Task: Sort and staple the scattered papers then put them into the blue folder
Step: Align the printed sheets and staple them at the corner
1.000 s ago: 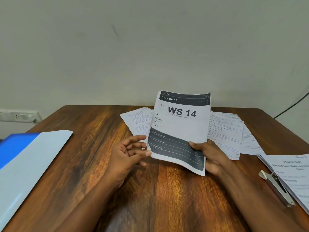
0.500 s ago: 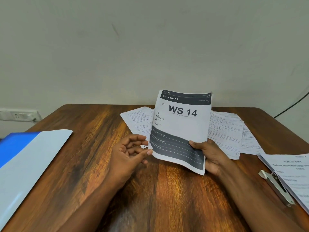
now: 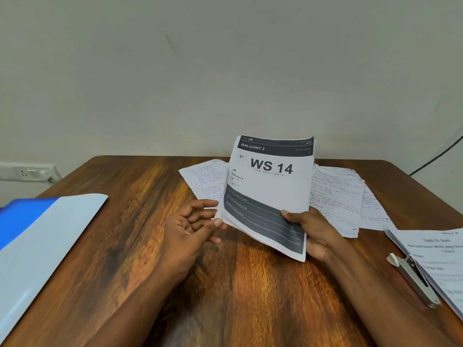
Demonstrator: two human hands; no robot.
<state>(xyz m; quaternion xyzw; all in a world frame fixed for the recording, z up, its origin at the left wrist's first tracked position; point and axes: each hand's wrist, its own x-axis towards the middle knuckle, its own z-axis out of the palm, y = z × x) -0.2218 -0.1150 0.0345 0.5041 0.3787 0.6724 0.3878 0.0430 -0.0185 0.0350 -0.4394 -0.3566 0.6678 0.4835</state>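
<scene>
A stack of papers (image 3: 271,194) topped by a sheet printed "WS 14" stands tilted above the wooden table (image 3: 150,221). My right hand (image 3: 313,231) grips its lower right corner, thumb on the front. My left hand (image 3: 193,224) is beside the stack's lower left edge, fingers relaxed and spread, fingertips at the paper's edge. Handwritten sheets (image 3: 335,196) lie scattered behind the stack. The blue folder (image 3: 30,236) lies open at the left edge. A metal stapler (image 3: 413,279) lies at the right.
A printed instruction sheet (image 3: 436,256) lies at the right edge, partly under the stapler. A wall socket (image 3: 25,171) is mounted at the left and a black cable (image 3: 436,154) runs down the wall at the right. Bare wood lies in front of my hands.
The stack has risen slightly and tilted more upright. My left hand has stayed at its lower left edge with fingers loosening.
</scene>
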